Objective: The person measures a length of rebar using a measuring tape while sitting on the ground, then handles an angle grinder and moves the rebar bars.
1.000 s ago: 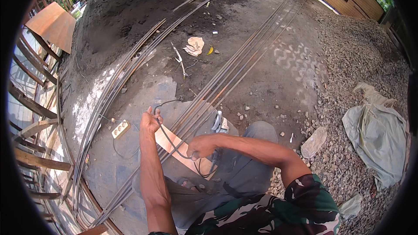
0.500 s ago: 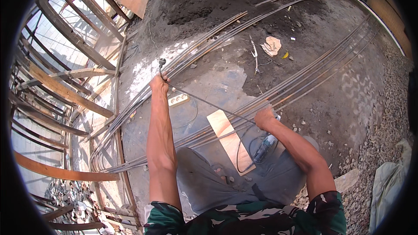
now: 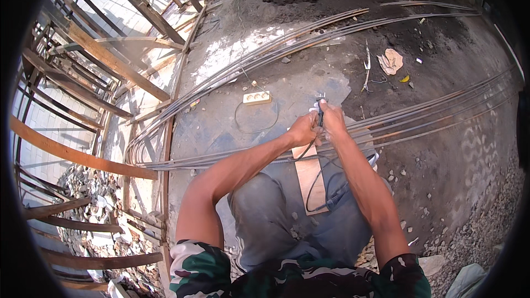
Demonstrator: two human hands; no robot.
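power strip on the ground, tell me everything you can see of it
The power strip is an oblong, cream, plastic-looking block with three round sockets in a row, all empty. It lies face up on the grey ground, beyond and left of the left hand, untouched by it. A thin cable loops on its near side.

The plug [image 3: 321, 99] is black, the shirt [image 3: 203, 269] camouflage.

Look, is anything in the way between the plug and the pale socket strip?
Nothing visible blocks that gap. Between the plug in the right hand and the socket strip there is only ground and part of a thin cord lying on it.
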